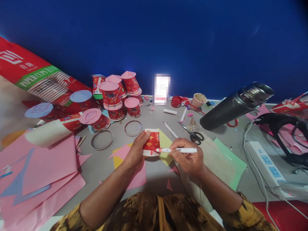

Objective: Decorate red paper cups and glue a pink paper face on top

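At the far left of the grey worktop point(106, 166) a long red-and-green sleeve of stacked paper cups point(38, 80) lies on its side, with large pink paper sheets point(45, 170) spread on the near side of it. To its right stands a pile of red printed paper cups with pink paper discs covering their mouths point(117, 93); these look finished, and two bare metal rings point(115, 134) lie just in front of them.

In the middle, the left hand point(136, 152) is closed around one red printed paper cup point(151, 142), holding it tilted on its side just above yellow and pink paper scraps. This cup has no disc. The right hand point(189, 157) pinches a white marker pen point(178, 149), its tip touching the cup, so marking appears under way. Farther right lie black-handled scissors point(193, 134) and a dark steel flask point(234, 106).
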### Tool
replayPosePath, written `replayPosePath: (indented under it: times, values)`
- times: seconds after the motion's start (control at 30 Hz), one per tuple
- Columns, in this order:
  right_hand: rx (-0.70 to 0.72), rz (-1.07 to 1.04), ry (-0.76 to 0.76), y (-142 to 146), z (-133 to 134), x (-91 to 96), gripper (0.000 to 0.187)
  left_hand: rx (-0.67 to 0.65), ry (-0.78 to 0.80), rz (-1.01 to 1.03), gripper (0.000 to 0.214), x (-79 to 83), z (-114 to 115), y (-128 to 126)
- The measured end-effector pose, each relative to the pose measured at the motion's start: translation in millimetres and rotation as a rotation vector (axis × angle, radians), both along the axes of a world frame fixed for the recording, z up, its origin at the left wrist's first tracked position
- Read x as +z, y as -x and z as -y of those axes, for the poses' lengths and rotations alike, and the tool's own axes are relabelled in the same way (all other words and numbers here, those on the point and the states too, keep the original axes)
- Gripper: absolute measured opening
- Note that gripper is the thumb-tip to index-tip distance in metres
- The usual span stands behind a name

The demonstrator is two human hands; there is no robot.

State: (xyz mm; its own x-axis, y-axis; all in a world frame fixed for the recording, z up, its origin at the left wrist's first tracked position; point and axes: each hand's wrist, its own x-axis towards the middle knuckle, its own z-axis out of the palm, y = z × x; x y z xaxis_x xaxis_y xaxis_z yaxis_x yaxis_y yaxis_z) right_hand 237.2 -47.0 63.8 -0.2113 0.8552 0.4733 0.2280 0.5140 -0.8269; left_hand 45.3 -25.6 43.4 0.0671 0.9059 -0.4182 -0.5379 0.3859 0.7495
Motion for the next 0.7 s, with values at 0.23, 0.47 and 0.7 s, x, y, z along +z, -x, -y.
replayPosePath:
  times: [0.23, 0.47, 0.7]
  values:
    - [0.001, 0.007, 0.043, -1.3, 0.0, -0.5, 0.011, -0.009, 0.007, -0.003, 0.053, -1.1, -0.1, 0.2]
    - [-0.022, 0.01, 0.088, -3.0, 0.0, 0.3, 0.013, -0.009, 0.021, 0.006, 0.05, 0.3, 0.6, -1.2]
    - [-0.02, -0.003, 0.125, -2.0, -1.6, 0.6, 0.013, -0.014, 0.038, 0.017, 0.049, 1.4, -0.1, -0.5]
